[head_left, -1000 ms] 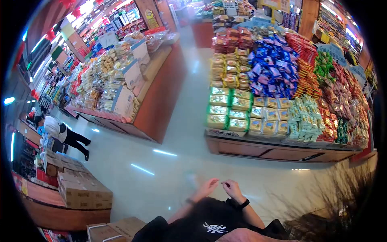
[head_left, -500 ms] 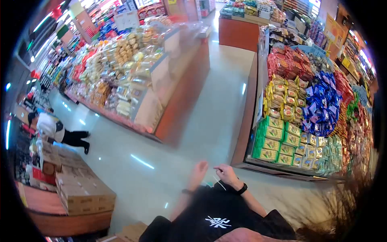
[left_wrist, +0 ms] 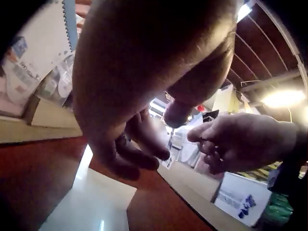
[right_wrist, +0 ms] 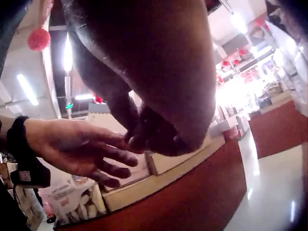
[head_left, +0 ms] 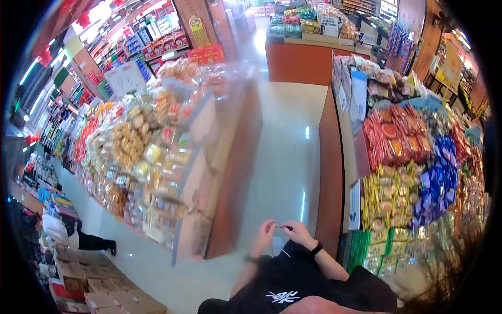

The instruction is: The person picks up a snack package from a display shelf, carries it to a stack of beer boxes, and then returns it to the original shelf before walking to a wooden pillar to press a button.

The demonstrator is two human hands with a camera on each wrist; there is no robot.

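A thin, short sliver is pinched at the fingertips of the right grip and held in the air in front of the person's chest, above the aisle floor. Its free end points toward the spread fingers of the left grip, just beside it. It is too small and blurred to tell its material, or whether the left fingers touch it.

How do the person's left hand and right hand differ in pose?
The left hand has straight, spread fingers; the right hand has curled fingers with tips pinched together. The left hand holds nothing; whether the right hand pinches something is unclear. Both wrists wear a dark band.
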